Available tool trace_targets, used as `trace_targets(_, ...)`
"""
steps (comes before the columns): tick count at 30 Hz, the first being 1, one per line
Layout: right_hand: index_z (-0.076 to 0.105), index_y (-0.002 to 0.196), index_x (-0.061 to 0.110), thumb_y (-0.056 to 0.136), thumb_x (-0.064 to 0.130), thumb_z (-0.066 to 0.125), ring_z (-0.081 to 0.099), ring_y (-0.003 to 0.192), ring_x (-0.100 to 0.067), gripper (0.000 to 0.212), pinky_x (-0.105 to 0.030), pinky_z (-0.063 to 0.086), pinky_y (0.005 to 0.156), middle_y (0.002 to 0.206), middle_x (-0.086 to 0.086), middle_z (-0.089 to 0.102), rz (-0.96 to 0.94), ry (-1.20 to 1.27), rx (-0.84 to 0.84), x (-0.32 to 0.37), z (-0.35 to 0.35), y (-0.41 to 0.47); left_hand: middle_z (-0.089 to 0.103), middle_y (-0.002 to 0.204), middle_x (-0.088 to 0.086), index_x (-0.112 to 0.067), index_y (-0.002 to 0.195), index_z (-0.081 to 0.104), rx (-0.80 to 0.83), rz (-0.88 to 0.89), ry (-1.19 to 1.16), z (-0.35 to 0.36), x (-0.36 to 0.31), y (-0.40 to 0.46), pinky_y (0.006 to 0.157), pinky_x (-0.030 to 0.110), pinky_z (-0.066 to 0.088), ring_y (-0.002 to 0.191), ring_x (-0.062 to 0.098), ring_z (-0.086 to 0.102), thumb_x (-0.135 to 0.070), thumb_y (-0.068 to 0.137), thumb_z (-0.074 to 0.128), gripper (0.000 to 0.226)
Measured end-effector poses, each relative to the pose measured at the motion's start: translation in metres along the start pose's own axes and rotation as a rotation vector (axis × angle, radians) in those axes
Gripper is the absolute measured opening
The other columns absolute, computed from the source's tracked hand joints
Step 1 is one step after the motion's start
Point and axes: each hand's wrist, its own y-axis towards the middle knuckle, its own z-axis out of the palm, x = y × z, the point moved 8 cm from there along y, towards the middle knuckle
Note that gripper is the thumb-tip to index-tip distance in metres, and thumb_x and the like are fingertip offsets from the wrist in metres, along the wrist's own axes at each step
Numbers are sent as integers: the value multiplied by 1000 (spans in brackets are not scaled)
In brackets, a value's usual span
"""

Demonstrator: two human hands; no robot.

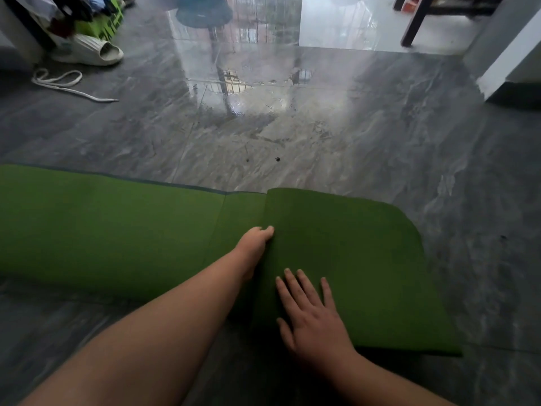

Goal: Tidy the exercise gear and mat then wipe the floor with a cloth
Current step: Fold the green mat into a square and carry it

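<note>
The mat (102, 230) lies across the grey floor (292, 136), its right end folded back over itself. The left hand (257, 238) curls on the edge of that fold, while the right hand (313, 320) presses flat on the flap with fingers spread (holding nothing). If either hand eases off, the springy flap may unfold; uneven pressure could start a crooked roll. A shoelace (58, 83) and a slipper (90, 51) lie well apart.
</note>
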Motion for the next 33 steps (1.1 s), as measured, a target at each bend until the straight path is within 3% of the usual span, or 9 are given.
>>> trace_targets(4, 37, 150, 22, 84, 54, 49, 33, 145, -25, 75, -57, 20, 107, 157, -2, 36, -49, -8, 25, 3, 12, -6, 64, 123, 10, -21, 127, 57, 33, -58, 13, -1, -16, 7, 106, 48, 41, 114, 32, 60, -82, 80, 41, 79)
trace_targets(9, 43, 147, 21, 78, 55, 52, 39, 142, -24, 77, -55, 23, 106, 155, -2, 39, -102, -8, 41, 5, 18, -13, 48, 146, 12, -15, 147, 39, -34, -42, 40, -3, -25, 16, 111, 51, 35, 130, 36, 47, -78, 81, 48, 91)
trace_targets(11, 43, 147, 21, 79, 54, 52, 38, 142, -24, 77, -55, 23, 106, 156, -2, 38, -120, -21, 28, 3, 17, -15, 47, 146, 12, -15, 149, 34, -124, 73, 94, -6, -32, 20, 109, 51, 40, 128, 35, 49, -64, 91, 50, 78)
trace_targets(15, 37, 151, 20, 78, 59, 54, 28, 147, -26, 85, -61, 20, 108, 159, -4, 33, -167, -72, 2, 2, 10, -17, 62, 130, 12, -12, 132, 54, -230, 192, 74, -10, -40, 17, 100, 47, 50, 110, 31, 61, -50, 95, 54, 53)
trace_targets(19, 30, 153, 21, 55, 54, 77, 25, 146, -38, 114, -78, 15, 104, 161, -7, 26, -142, -171, 64, -3, 9, -16, 42, 150, 11, -14, 148, 35, -97, 84, 73, 0, -36, 15, 110, 54, 36, 131, 36, 45, -70, 88, 47, 83)
trace_targets(23, 25, 155, 21, 52, 41, 86, 26, 145, -40, 121, -76, 25, 103, 162, -10, 22, -66, -172, 98, -11, 4, -4, 61, 131, 10, -13, 130, 52, 94, -56, -12, 8, -7, -3, 101, 45, 45, 116, 28, 59, -59, 92, 52, 60)
trace_targets(27, 14, 154, 16, 54, 53, 83, 31, 143, -40, 127, -74, 30, 101, 158, -15, 23, -7, -143, 110, -10, -5, 8, 71, 112, 17, -11, 117, 65, 280, -216, -20, 14, 36, -41, 93, 47, 53, 105, 34, 68, -54, 90, 60, 51)
trace_targets(30, 9, 154, 13, 62, 55, 77, 28, 144, -40, 122, -74, 32, 102, 158, -17, 25, -21, -130, 106, -4, -11, 10, 68, 101, 12, -16, 105, 59, 249, -90, -12, 7, 31, -53, 87, 46, 55, 93, 29, 68, -29, 97, 59, 16)
trace_targets(33, 16, 155, 17, 78, 59, 56, 24, 147, -37, 96, -67, 31, 108, 160, -17, 26, -58, -83, 60, 8, -28, 10, 68, 114, 16, -9, 128, 52, 201, 39, 4, -7, 12, -53, 88, 49, 56, 100, 33, 68, -22, 96, 62, 37)
